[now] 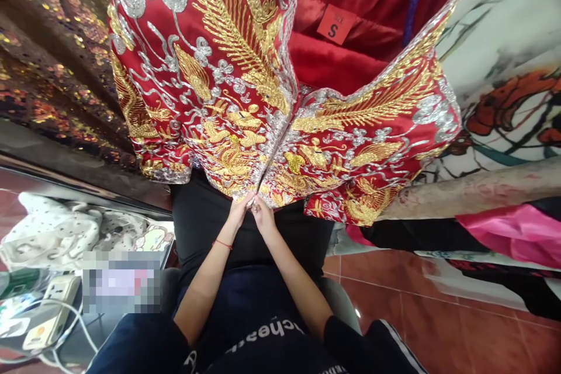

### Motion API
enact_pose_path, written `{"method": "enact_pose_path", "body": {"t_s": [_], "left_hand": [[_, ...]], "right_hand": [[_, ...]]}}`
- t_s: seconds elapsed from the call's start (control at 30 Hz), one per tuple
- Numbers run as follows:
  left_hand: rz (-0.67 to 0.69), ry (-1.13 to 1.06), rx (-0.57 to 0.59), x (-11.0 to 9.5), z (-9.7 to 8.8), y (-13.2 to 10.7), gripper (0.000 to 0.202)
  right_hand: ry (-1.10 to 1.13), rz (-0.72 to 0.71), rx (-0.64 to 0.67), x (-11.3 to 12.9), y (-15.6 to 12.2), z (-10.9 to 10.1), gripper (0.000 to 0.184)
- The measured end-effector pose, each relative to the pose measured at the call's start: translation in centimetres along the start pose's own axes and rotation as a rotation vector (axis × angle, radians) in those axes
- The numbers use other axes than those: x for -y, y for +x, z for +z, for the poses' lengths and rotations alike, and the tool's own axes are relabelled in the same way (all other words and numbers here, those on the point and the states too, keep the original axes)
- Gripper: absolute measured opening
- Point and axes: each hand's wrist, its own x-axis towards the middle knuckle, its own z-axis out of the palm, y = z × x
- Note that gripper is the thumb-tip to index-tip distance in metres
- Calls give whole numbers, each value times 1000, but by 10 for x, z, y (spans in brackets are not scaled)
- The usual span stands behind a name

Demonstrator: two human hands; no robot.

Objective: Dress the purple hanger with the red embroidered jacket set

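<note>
A red jacket thick with gold and silver embroidery hangs in front of me, its collar open at the top showing red lining and an "S" size tag. My left hand and my right hand meet at the bottom of the jacket's front opening. Both pinch the lower hem edges where the two front panels join, fingers closed on the fabric. A thin red string circles my left wrist. Under the jacket is black cloth.
Sequined brown-gold fabric hangs at the left. A white painted cloth and pink fabric lie at the right. At lower left sit a spotted white cloth, a power strip and cables. Red floor tiles show at lower right.
</note>
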Motion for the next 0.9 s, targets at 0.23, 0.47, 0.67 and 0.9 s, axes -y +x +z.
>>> {"method": "enact_pose_path", "body": {"t_s": [0.23,0.47,0.67,0.9], "left_hand": [[40,26,-25,0,-1,1,49],[45,18,-74,-5,0,-2,48],[40,-34,-47,-7,3,0,48],[4,-43,-39,-4,-2,1,33]], "right_hand": [[-62,73,34,9,4,6,19],[-289,302,267,29,-11,-5,39],[-422,243,297,48,-12,-14,30],[-502,8,180,36,-6,-4,28]]}}
